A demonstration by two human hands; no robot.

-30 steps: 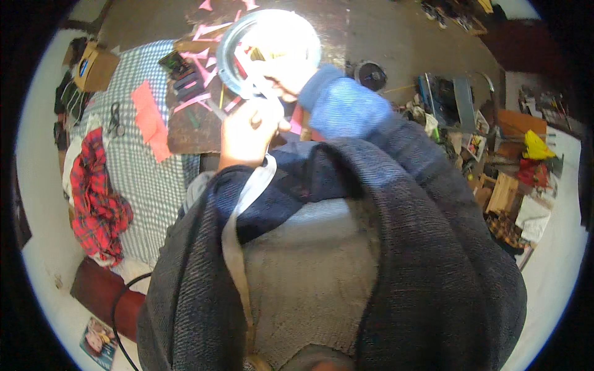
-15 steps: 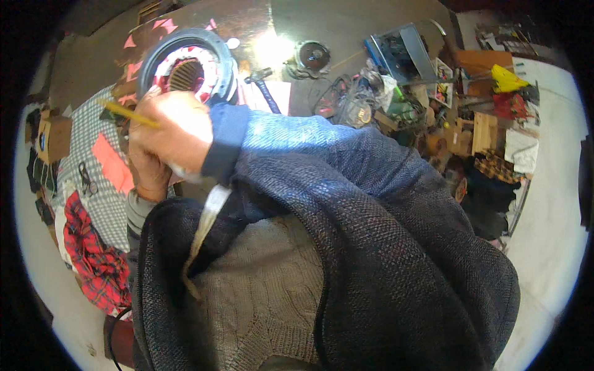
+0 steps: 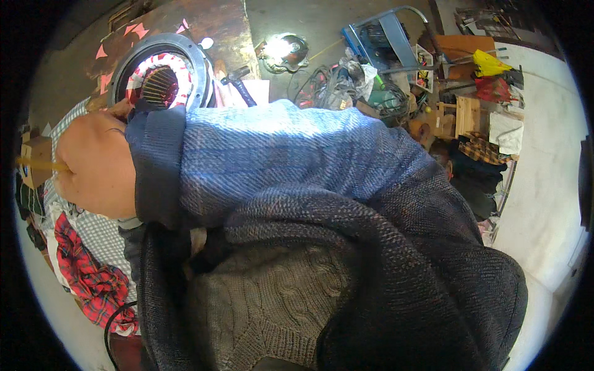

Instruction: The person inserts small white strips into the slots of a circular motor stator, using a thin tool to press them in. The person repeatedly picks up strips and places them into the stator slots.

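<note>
My right arm reaches across to the left, and my right hand (image 3: 96, 164) is closed, its back to view. A thin yellow stick (image 3: 43, 165), blurred, pokes out from its far side, and the fingers round it are mostly hidden. What seems to be my left hand (image 3: 117, 111) shows only as a small patch at the near rim of a motor stator (image 3: 203, 71); the rest lies behind my right hand and sleeve. The stator has a grey metal housing, with windings (image 3: 180, 71) bound in white and red round a slotted bore.
A hammer (image 3: 241, 86) lies right of the stator. Beyond are a round machine part (image 3: 294, 52) under bright light, a blue hand cart (image 3: 393, 43) and heaped cables (image 3: 318, 86). A checkered cloth (image 3: 110, 238) and a red plaid garment (image 3: 86, 272) lie at left.
My right hand has moved left and nearer my body, off the stator, taking the yellow stick along. The white tape that hung below it is now mostly hidden. My left hand is more covered.
</note>
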